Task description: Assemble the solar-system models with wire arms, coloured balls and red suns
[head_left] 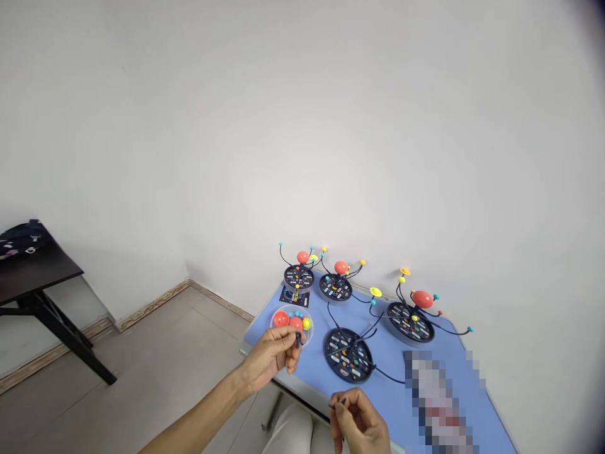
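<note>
blue table (392, 359) by white wall (302, 139)

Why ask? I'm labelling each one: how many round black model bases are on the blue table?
4 bases: one at the far left corner, one just right of it, one further right, one nearer the front. A pixelated patch could hide more.

Blue table (388, 353), four planet-model discs (347, 354), clear dish (292, 309)
</note>
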Demonstrator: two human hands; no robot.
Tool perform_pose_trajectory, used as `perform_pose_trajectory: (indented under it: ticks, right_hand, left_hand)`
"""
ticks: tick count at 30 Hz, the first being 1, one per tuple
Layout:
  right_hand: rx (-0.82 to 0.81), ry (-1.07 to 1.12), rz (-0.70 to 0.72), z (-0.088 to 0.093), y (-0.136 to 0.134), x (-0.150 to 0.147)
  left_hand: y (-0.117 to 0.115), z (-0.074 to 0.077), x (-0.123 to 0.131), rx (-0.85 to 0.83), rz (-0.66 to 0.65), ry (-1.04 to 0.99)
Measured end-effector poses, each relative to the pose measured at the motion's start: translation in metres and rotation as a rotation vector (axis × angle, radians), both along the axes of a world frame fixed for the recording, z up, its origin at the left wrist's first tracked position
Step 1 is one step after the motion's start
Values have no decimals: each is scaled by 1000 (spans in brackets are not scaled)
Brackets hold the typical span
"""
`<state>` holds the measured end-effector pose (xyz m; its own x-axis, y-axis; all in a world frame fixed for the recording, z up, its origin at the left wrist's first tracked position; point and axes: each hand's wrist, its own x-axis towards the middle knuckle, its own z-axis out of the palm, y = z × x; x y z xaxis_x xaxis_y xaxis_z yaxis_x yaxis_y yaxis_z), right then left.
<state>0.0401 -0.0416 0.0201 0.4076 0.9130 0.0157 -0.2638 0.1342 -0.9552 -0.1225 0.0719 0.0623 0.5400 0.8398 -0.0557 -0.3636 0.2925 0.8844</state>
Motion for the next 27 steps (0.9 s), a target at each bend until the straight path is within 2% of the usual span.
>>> perform_pose_trajectory:
  ticks: [9, 14, 23, 27]
  right_hand:
    - [37, 90, 41, 26, -2, -1]
    - [52, 133, 13, 26, -6, 0]
    - [45, 175, 76, 21, -8, 5]
    - [44, 185, 76, 20, -10, 3]
  left_hand:
    - [-41, 12, 14, 60, -69, -80]
    - [-58, 19, 19, 94, 42, -63]
    - [-76, 10, 35, -96, 202, -107]
    - [-80, 7, 39, -143, 219, -116]
